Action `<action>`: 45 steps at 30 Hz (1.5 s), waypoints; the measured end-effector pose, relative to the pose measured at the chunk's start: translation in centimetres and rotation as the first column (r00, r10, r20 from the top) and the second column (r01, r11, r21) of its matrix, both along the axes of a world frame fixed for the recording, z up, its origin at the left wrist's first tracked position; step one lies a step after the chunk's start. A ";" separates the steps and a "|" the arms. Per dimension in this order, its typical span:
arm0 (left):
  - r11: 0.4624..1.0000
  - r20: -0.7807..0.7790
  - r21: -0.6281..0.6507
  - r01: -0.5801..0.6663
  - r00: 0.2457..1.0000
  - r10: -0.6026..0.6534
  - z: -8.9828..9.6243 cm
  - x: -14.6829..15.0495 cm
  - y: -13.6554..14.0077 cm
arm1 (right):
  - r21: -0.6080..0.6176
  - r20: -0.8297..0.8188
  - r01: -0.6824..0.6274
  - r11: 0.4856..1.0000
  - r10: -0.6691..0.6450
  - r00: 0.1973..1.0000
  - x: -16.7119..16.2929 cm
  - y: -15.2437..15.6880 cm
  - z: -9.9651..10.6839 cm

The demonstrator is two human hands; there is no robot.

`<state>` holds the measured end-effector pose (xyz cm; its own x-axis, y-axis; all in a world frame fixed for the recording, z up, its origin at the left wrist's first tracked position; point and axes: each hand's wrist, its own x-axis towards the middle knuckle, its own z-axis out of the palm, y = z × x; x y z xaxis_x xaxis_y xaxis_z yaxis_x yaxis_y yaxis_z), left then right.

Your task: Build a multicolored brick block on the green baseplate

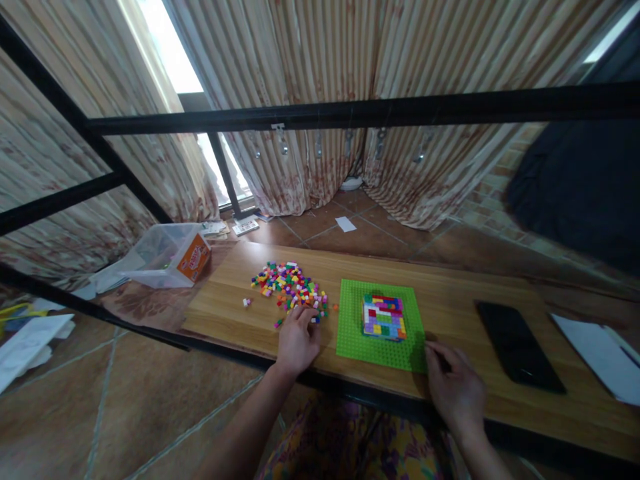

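My left hand rests at the near edge of a loose pile of small colourful toy bricks. Its fingers are bent and somewhat apart over the bricks, with a blue one close to the fingertips; none is clearly gripped. On the right, my right hand has its thumb and fingertips pinched at the right edge of a green studded baseplate. Near the middle of that plate stands a low, roughly square block built from multicoloured bricks, with an uneven top.
A black phone and white paper lie right of the plate on the wooden table. Beyond its left end sits a clear plastic bin with an orange label. A black metal bar crosses in front of curtains.
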<state>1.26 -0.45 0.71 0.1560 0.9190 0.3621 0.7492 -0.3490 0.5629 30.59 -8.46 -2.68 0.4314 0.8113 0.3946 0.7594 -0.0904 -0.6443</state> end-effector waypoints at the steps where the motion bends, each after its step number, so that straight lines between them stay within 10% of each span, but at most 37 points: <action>1: 1.000 -0.015 0.006 0.007 1.000 -0.007 0.1 0.1 0.0 | 0.003 -0.005 0.000 1.000 0.000 1.000 0.0 0.0 0.0; 20: 0.984 -0.384 -0.156 0.084 0.913 -0.139 3.2 5.8 4.6 | 0.051 -0.036 -0.017 0.999 0.019 0.999 -0.5 0.4 0.1; 28: 0.980 0.143 -0.050 0.194 0.972 -0.185 3.8 8.4 3.7 | 0.065 -0.037 -0.039 0.997 0.042 0.998 -0.6 0.3 0.2; 38: 0.977 0.125 0.113 0.182 0.973 -0.196 1.8 10.4 3.7 | 0.077 -0.025 -0.030 0.997 0.032 0.999 -0.6 0.4 -0.2; 45: 0.988 0.404 -0.001 0.154 0.904 -0.140 1.0 11.0 4.4 | 0.099 0.013 -0.040 0.994 0.039 0.999 -0.6 0.4 -0.3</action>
